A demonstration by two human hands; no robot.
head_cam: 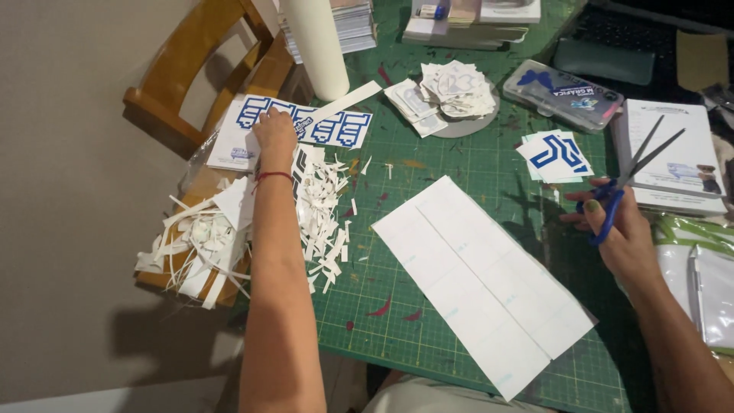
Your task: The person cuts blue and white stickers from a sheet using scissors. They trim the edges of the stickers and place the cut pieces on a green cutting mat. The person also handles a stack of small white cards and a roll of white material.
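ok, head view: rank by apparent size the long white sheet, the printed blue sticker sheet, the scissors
1. long white sheet, though nearest the camera
2. printed blue sticker sheet under the left hand
3. scissors in the right hand

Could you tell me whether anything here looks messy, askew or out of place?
Yes: white paper offcuts lie scattered over the green cutting mat, and a tangled heap of strips sits on the wooden chair seat at the mat's left edge, some hanging over it. Nothing looks damaged.

Open green mat (428, 160) lies between the paper scraps (321, 214) and white sheets (482, 283).
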